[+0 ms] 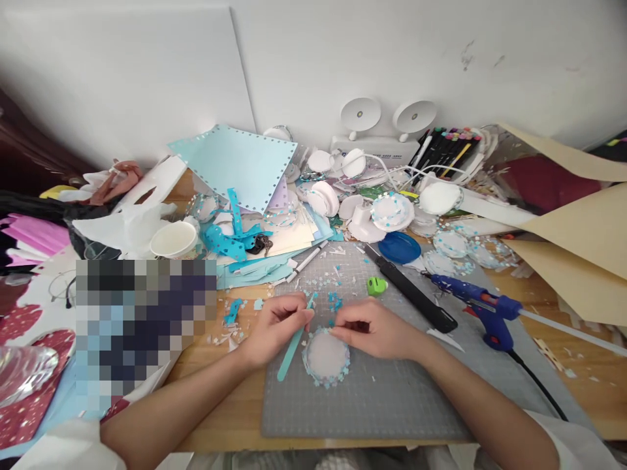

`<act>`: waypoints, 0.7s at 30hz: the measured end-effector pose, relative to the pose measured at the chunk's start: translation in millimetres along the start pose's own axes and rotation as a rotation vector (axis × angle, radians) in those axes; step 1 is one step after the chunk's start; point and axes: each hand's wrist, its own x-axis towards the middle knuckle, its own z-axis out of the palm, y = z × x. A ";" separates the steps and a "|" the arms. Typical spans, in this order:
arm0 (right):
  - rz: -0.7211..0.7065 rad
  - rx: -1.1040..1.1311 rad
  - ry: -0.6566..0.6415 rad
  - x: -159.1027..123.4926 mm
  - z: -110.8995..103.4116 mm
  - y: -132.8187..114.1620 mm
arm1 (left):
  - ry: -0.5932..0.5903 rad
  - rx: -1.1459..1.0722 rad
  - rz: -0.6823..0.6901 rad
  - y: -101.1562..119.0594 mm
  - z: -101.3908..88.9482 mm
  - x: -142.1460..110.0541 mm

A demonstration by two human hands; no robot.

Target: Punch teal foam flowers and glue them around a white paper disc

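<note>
My left hand [284,323] is closed around a slim teal tool [292,352], shaped like tweezers, with its rounded end pointing down toward me. To its right, a round white disc [326,356] edged with small pale-blue paper stars lies flat on the grey cutting mat [392,398]. My right hand [367,326] is pinched at the disc's upper right rim. Whatever sits between those fingertips is too small to make out. Loose blue paper stars [335,300] are scattered just beyond both hands.
A blue glue gun [482,303] with its cord lies at right, beside a long black tool [416,290]. Near the hands is a small green punch [377,286]. Behind are a blue lid [399,247], star-edged discs [392,212], teal paper [240,163] and a paper cup [174,240].
</note>
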 end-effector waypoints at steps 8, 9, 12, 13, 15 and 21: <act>0.063 -0.022 0.177 2.7 -3.0 3.2 | -0.031 0.024 0.007 1.1 -0.2 -0.8; 0.065 0.004 0.189 2.4 -4.3 2.0 | -0.035 0.032 0.012 1.5 -0.3 -0.8; 0.083 0.118 0.205 1.8 -6.7 -1.7 | -0.051 0.064 0.036 2.7 -0.6 -0.7; 0.091 0.161 0.207 1.8 -6.9 -2.5 | -0.056 0.076 0.039 3.0 -0.6 -0.7; 0.093 0.231 0.219 2.0 -6.0 -2.7 | -0.061 0.088 0.036 3.4 -0.6 -0.5; 0.053 0.305 0.327 2.6 3.5 3.8 | -0.053 0.052 0.029 5.3 0.1 0.1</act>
